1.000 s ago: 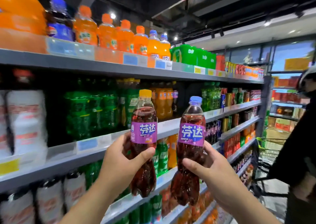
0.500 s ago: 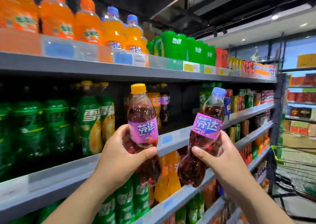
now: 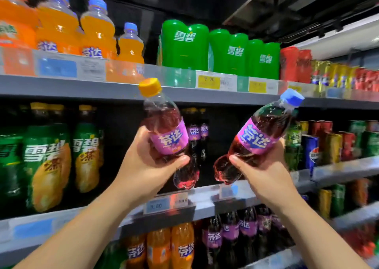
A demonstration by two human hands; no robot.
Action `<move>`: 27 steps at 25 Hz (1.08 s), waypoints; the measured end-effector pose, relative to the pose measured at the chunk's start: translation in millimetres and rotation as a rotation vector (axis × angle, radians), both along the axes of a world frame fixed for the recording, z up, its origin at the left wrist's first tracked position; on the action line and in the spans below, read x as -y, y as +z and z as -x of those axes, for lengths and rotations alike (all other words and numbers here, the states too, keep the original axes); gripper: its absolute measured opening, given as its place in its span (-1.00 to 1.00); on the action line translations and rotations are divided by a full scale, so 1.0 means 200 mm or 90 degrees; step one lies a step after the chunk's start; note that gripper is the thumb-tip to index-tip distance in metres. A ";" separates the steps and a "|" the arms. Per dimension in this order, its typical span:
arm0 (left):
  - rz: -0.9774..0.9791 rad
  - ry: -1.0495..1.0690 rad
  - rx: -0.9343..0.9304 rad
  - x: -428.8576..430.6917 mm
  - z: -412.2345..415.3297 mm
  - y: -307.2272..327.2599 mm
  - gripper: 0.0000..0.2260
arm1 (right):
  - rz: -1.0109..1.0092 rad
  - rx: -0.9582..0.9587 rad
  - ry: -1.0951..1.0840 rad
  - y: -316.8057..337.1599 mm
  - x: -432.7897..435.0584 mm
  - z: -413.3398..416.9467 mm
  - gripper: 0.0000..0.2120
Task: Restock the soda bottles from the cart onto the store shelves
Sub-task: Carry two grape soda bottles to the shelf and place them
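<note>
bottles facing the shelved grape soda row (image 3: 197, 131)
left hand (image 3: 147, 166) grips the nearer yellow-capped bottle (image 3: 166, 131); right hand (image 3: 265, 173) grips the tilted blue-capped bottle (image 3: 260, 137).

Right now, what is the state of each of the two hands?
Left hand: grips the yellow-capped purple Fanta bottle.
Right hand: grips the blue-capped purple Fanta bottle.

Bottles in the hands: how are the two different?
The left bottle has a yellow-orange cap; the right bottle has a blue cap. The left bottle leans a little left; the right bottle tilts further, to the right. Both hold dark purple soda with purple labels.
</note>
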State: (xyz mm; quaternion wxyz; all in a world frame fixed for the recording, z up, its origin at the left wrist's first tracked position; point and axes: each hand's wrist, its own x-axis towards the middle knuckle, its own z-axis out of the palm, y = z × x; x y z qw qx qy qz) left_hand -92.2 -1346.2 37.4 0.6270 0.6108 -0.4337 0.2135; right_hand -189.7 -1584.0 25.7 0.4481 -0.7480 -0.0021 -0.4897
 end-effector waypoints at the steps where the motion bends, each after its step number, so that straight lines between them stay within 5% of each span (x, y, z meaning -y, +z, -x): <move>1: -0.039 0.022 0.009 0.04 -0.02 0.01 -0.51 | 0.019 -0.020 -0.008 0.01 0.05 -0.04 -0.39; 15: -0.387 0.084 0.037 0.37 -0.28 -0.02 -0.52 | 0.056 -0.213 0.063 -0.07 0.44 -0.41 -0.38; 21: -0.371 0.250 -0.135 0.60 -0.40 0.00 -0.25 | 0.097 -0.348 0.072 -0.01 0.52 -0.71 -0.26; 27: -0.363 0.396 -0.126 0.70 -0.48 -0.02 -0.46 | 0.123 -0.418 0.182 0.04 0.59 -0.90 -0.46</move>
